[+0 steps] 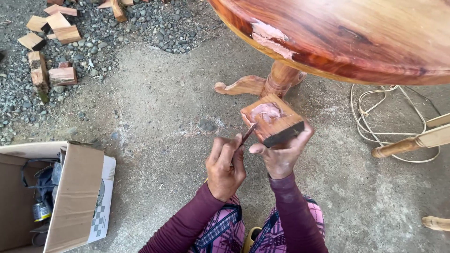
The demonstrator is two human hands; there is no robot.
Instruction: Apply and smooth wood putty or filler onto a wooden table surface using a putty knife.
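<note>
I see the right hand [281, 157] gripping a small wooden block [272, 119] with pink paste on top, just under the round table [356, 42]. The left hand [226, 166] is closed around a thin stick [247, 134] whose tip touches the block. A cardboard box [75, 187] sits nearby.

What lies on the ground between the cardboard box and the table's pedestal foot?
In the head view, only bare concrete floor lies between the cardboard box and the pedestal foot, with a small dark stone on it.
</note>
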